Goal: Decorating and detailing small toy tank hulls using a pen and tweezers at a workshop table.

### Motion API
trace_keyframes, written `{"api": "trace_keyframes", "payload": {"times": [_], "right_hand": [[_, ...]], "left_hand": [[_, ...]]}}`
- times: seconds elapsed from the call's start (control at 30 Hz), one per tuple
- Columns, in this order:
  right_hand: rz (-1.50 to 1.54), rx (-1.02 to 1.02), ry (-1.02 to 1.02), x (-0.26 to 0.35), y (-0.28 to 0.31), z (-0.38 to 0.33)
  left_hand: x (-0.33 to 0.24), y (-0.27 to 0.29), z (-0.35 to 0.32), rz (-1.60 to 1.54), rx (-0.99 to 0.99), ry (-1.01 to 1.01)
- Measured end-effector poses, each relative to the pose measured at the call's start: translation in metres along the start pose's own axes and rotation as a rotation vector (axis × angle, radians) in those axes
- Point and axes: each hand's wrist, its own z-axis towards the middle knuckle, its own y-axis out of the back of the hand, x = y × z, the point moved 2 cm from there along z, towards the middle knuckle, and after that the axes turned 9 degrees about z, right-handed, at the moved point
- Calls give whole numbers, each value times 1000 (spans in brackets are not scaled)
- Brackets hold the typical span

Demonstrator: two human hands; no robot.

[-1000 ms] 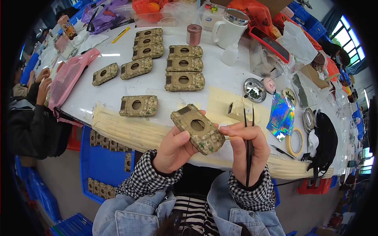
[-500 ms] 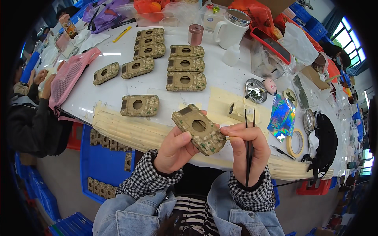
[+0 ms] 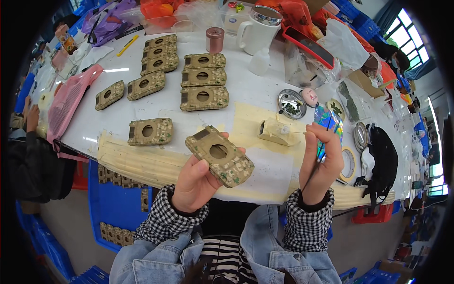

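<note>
Above the near edge of the desk (image 3: 265, 90), the left hand (image 3: 196, 182) grips a camouflage-painted block with a round hole (image 3: 219, 155), holding it tilted in the air. Beside it, the right hand (image 3: 320, 158) is closed around thin dark tweezers (image 3: 316, 163), near a small cream part (image 3: 273, 131) lying on the desk.
</note>
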Motion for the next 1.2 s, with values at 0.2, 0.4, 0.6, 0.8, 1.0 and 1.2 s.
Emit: {"api": "trace_keyframes", "payload": {"times": [0.2, 0.4, 0.6, 0.8, 1.0, 1.2], "right_hand": [[-217, 135, 71, -10, -8, 2], [-207, 156, 63, -7, -7, 1], [17, 97, -37, -2, 3, -8], [348, 188, -299, 9, 8, -31], [526, 498, -483, 28, 10, -53], [531, 511, -344, 15, -8, -66]], "left_hand": [[0, 2, 0, -48, -2, 0], [2, 10, 1, -122, -42, 56], [2, 11, 0, -130, -96, 71], [1, 8, 2, -108, -114, 66], [4, 12, -1, -248, -62, 24], [5, 10, -1, -336, -80, -20]]}}
